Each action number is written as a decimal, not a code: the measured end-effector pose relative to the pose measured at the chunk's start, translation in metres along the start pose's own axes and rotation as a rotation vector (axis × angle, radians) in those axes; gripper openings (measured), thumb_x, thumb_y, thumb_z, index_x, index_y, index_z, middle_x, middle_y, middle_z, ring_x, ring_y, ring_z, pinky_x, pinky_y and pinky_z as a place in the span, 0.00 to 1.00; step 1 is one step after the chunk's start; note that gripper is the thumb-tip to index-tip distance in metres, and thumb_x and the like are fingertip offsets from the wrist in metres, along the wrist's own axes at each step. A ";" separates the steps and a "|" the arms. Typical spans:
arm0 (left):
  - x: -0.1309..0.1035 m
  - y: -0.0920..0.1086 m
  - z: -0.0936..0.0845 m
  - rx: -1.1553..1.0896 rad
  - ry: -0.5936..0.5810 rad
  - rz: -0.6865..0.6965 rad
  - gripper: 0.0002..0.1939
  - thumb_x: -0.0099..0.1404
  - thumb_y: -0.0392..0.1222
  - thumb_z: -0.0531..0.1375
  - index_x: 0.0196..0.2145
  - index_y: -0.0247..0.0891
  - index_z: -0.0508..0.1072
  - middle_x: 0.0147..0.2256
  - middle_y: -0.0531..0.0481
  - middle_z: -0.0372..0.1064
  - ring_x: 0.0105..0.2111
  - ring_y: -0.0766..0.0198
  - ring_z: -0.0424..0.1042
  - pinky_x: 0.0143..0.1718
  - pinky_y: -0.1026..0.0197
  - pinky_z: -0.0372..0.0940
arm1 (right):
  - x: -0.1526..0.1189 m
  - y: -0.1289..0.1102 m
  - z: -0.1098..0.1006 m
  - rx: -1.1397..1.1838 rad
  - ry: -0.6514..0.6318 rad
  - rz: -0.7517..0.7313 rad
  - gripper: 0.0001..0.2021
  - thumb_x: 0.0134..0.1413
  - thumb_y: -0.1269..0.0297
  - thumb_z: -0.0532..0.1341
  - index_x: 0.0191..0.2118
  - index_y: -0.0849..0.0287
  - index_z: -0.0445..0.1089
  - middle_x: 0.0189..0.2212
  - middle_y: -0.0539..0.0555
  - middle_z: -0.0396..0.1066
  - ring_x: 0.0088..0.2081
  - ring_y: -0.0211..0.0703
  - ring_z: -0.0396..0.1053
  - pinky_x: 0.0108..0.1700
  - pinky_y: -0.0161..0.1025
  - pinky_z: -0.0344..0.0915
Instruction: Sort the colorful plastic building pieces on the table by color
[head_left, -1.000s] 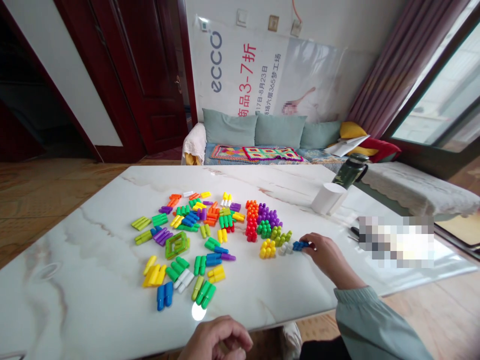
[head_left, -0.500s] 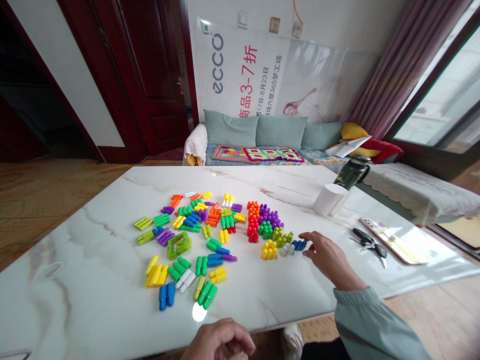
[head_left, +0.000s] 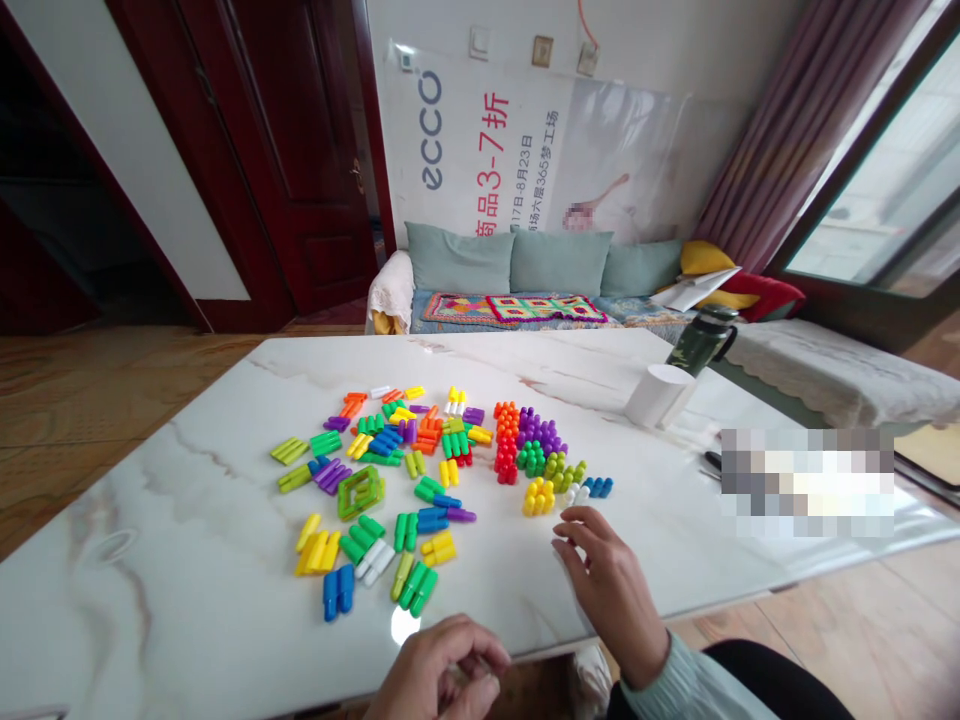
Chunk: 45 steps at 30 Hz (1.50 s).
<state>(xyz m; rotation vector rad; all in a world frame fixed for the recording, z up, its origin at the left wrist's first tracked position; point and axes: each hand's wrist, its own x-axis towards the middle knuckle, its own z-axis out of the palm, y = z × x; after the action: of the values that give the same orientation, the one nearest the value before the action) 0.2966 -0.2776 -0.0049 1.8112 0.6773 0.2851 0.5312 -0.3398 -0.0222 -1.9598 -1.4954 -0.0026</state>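
Note:
Colourful plastic pieces lie scattered on the left and middle of the white table, with a green frame-like piece (head_left: 360, 492) among them. To their right, pieces stand upright in colour groups: orange, red (head_left: 506, 462), purple (head_left: 541, 432), green, olive, yellow (head_left: 538, 496), white (head_left: 576, 494) and blue (head_left: 598, 487). My right hand (head_left: 611, 580) is just in front of the white and yellow groups, fingers apart, nothing in it. My left hand (head_left: 450, 665) hovers at the near table edge with curled fingers, the thumb and index apart, and holds nothing visible.
A white cylinder (head_left: 660, 397) and a camouflage-patterned flask (head_left: 703, 340) stand at the table's back right. A blurred patch covers items on the right. Beyond the table (head_left: 225, 430) is a sofa with cushions (head_left: 561, 262).
My right hand has drawn back from beside the blue group toward me and to the left. The blue pieces now show fully. My left hand has barely moved.

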 end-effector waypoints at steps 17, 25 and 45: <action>0.121 0.016 0.021 0.298 0.479 0.097 0.28 0.52 0.30 0.67 0.51 0.35 0.68 0.47 0.41 0.69 0.44 0.53 0.71 0.49 0.51 0.64 | 0.067 -0.003 -0.029 -0.360 -0.083 -0.292 0.30 0.43 0.72 0.71 0.54 0.48 0.69 0.47 0.50 0.76 0.52 0.54 0.63 0.50 0.51 0.54; 0.128 0.011 0.023 0.207 0.487 0.063 0.28 0.48 0.28 0.68 0.48 0.33 0.70 0.46 0.42 0.68 0.40 0.56 0.71 0.47 0.53 0.66 | 0.070 0.000 -0.020 -0.382 -0.068 -0.284 0.28 0.44 0.75 0.70 0.52 0.50 0.70 0.38 0.53 0.78 0.48 0.54 0.66 0.47 0.48 0.53; 0.130 -0.002 0.017 0.102 0.530 0.096 0.27 0.45 0.23 0.65 0.42 0.38 0.65 0.44 0.47 0.65 0.38 0.61 0.69 0.43 0.56 0.68 | 0.076 -0.010 0.003 -0.339 -0.127 -0.192 0.23 0.50 0.70 0.66 0.54 0.57 0.67 0.38 0.55 0.76 0.43 0.50 0.67 0.46 0.45 0.54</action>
<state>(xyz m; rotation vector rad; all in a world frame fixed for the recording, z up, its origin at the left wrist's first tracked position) 0.4095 -0.2159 -0.0307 1.8798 0.9839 0.8260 0.5477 -0.2723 0.0097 -2.0989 -1.8614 -0.2332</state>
